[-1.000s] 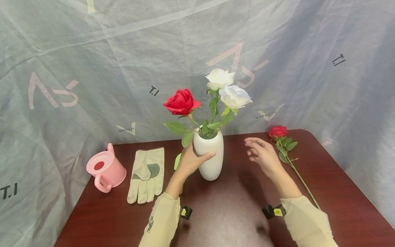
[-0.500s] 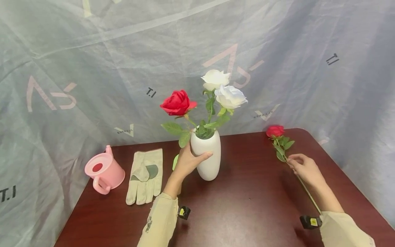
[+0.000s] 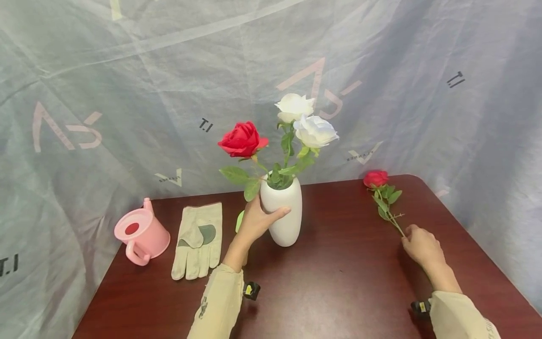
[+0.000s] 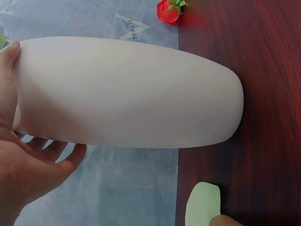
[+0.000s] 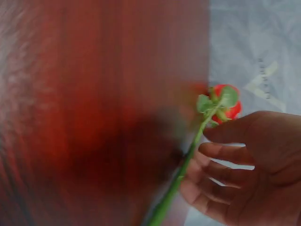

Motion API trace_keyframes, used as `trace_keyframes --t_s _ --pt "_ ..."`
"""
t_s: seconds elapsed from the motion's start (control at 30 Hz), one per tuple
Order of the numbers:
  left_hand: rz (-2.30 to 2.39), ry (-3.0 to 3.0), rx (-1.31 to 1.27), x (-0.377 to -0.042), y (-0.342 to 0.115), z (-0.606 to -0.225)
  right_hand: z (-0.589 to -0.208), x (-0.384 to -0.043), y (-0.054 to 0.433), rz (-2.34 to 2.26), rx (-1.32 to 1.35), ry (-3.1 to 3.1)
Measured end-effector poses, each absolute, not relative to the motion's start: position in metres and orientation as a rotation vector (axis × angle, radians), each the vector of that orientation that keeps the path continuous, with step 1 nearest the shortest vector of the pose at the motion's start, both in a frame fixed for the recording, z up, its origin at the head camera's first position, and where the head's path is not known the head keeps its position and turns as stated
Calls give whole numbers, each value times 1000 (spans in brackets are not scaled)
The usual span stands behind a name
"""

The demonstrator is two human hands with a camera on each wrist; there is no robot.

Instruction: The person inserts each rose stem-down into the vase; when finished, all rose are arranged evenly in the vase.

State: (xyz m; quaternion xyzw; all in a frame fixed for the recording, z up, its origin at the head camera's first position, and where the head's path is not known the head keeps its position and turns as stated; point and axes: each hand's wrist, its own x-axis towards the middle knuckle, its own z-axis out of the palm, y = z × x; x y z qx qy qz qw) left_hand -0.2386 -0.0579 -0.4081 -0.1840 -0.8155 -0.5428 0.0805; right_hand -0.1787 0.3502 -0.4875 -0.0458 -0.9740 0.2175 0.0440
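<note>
The white vase stands upright on the table, holding a red rose and two white roses. My left hand grips it from the left, the thumb across its front and the other fingers behind. At the right, another red rose lies on the table with its stem pointing towards me. My right hand is at the stem below the leaves. In the right wrist view its thumb and bent fingers meet along the green stem. The stem's lower end is hidden under that hand and forearm in the head view.
A pink watering can stands at the left, beside a pale work glove. Behind my left hand lies a light green object, mostly hidden. A grey printed cloth hangs behind the table.
My right hand has moved right from beside the vase to the lying rose, then slid down its stem towards me. My left hand stays on the vase.
</note>
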Motion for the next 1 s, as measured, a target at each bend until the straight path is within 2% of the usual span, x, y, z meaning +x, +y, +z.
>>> trace_keyframes --t_s 0.27,0.5,0.8,1.0 --pt "-1633 -2431 -567 -240 -59 -410 -497 -184 347 699 -68 -2982" --pt "-1629 -2438 -566 -241 -58 -410 -491 -178 347 881 -66 -2966" --pt "-1630 -2431 -560 -240 -58 -409 -496 -171 336 1405 -183 -2708" --pt "-1621 -2446 -544 -240 -58 -408 -494 -172 333 1975 -180 -2405"
